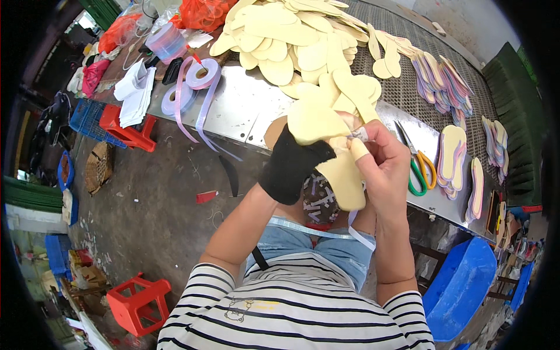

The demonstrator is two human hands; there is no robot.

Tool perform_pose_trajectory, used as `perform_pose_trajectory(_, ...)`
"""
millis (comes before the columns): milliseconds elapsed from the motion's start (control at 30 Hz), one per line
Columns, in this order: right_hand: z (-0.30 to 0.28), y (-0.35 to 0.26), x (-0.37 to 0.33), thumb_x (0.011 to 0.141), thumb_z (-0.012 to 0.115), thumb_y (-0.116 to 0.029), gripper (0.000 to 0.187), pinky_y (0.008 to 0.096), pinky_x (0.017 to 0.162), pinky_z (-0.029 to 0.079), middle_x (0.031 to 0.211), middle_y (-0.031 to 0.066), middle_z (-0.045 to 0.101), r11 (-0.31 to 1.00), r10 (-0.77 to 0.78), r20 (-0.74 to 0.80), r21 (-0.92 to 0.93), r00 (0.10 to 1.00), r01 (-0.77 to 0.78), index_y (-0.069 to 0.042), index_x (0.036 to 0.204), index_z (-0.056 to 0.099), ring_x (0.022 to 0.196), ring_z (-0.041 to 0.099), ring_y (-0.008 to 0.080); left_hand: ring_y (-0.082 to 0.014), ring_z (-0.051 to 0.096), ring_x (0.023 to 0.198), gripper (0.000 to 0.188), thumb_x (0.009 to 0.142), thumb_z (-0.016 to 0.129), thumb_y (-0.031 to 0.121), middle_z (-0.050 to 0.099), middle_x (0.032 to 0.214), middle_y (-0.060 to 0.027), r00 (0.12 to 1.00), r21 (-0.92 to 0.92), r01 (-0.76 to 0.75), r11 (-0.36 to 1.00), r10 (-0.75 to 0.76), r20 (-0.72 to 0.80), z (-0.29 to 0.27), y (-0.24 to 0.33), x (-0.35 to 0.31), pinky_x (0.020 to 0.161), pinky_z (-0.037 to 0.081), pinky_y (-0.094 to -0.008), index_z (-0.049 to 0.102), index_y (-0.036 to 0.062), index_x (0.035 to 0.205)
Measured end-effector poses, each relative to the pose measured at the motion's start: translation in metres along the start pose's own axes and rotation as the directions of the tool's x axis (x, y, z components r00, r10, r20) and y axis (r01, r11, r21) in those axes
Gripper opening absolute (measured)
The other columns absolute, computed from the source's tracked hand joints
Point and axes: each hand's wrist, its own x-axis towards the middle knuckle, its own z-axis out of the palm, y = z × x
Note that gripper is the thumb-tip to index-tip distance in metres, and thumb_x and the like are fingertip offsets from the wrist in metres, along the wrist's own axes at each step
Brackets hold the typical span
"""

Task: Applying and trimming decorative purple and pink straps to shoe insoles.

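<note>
My left hand point(294, 166), in a black glove, grips a pale yellow insole point(344, 184) in front of my lap. Bare except for wrappings on the thumb and a fingertip, my right hand point(382, 166) pinches at the insole's narrow middle. What lies between those fingertips is too small to make out. A lilac ribbon point(353, 223) hangs below my right hand and runs across my lap. Just beyond my hands, a big heap of yellow insoles point(280, 29) spreads over the table. Scissors point(418, 164) with green and yellow handles lie to the right of my right hand.
Ribbon rolls point(211, 74) and white papers point(136, 93) sit on the table's left. Bundles of edged insoles point(452, 154) lie right. Red stools point(139, 303) stand on the left floor, and a blue tub point(461, 291) is low right. Scraps fill a bag point(319, 201) between my knees.
</note>
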Motion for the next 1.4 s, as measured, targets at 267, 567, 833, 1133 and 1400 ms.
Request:
perform_pose_trajectory(267,-0.011,0.009,-0.005,0.085,0.062,-0.011,0.014,0.0159,0.053,0.036,0.083,-0.0017,0.058,0.952,0.240,-0.034,0.204,0.970,-0.228,-0.002,0.095,0.061,0.066,0.050,0.0010,-0.0246,0.064,0.092,0.030,0.078,0.053,-0.007,0.063,0.100,-0.0158,0.997,-0.231,0.028,0.973,-0.045,-0.070,-0.018,0.014,0.008,0.078,0.053,-0.0336,0.053,-0.0069,0.108)
perform_pose_trajectory(567,-0.001,0.016,-0.022,0.078,0.066,0.001,0.007,0.0149,0.052,0.036,0.082,-0.0008,0.051,0.998,0.044,-0.144,0.043,0.989,-0.039,0.003,0.078,0.059,0.064,0.053,0.0020,-0.0243,0.065,0.088,0.029,0.077,0.052,-0.009,0.064,0.096,-0.0173,0.983,-0.342,-0.022,0.939,-0.043,-0.181,-0.004,0.018,-0.001,0.077,0.054,-0.0342,0.055,-0.0078,0.106)
perform_pose_trajectory(833,-0.015,0.006,-0.018,0.079,0.065,0.002,0.004,0.0157,0.053,0.038,0.080,-0.0004,0.054,0.973,0.098,-0.102,0.218,0.990,-0.074,0.002,0.080,0.062,0.066,0.053,0.0022,-0.0239,0.065,0.087,0.027,0.076,0.054,-0.007,0.065,0.095,-0.0183,0.989,-0.192,-0.054,0.980,0.026,-0.145,0.001,0.023,0.003,0.075,0.054,-0.0341,0.056,-0.0090,0.103)
perform_pose_trajectory(1133,-0.005,0.015,-0.018,0.081,0.062,0.001,0.003,0.0165,0.056,0.043,0.078,-0.0024,0.057,0.965,0.119,0.005,0.234,0.993,-0.117,0.002,0.084,0.060,0.069,0.056,0.0029,-0.0234,0.060,0.098,0.046,0.086,0.058,0.025,0.056,0.115,-0.0156,0.994,-0.353,0.109,0.929,-0.110,0.017,0.000,0.008,0.014,0.078,0.053,-0.0334,0.045,-0.0018,0.120)
perform_pose_trajectory(1400,0.008,0.027,-0.002,0.085,0.059,-0.005,0.004,0.0158,0.052,0.037,0.074,-0.0040,0.057,0.944,0.206,-0.040,0.271,0.978,-0.187,-0.001,0.088,0.059,0.062,0.050,0.0005,-0.0177,0.060,0.093,0.027,0.088,0.053,0.009,0.062,0.103,-0.0104,0.988,-0.120,0.066,0.991,-0.082,-0.132,0.001,-0.031,-0.007,0.084,0.048,-0.0300,0.053,-0.0013,0.113)
